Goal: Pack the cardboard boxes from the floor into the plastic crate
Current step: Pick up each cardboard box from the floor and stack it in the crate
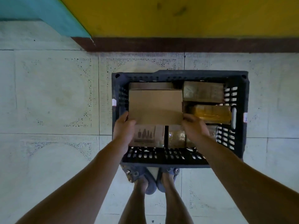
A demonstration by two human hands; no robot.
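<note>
A dark plastic crate stands on the tiled floor in front of my feet. Over its left half I hold a plain brown cardboard box by its near corners: my left hand grips the near left corner and my right hand the near right one. Several boxes lie inside the crate: a printed box and a tape-wrapped box under my hands, a yellow-taped box at the right, a wrapped box at the far right, and a brown box at the far left.
A yellow wall with a dark brown skirting runs just behind the crate; a teal wall section lies at the far left. My feet in blue slippers touch the crate's near side. Pale floor tiles spread left and right.
</note>
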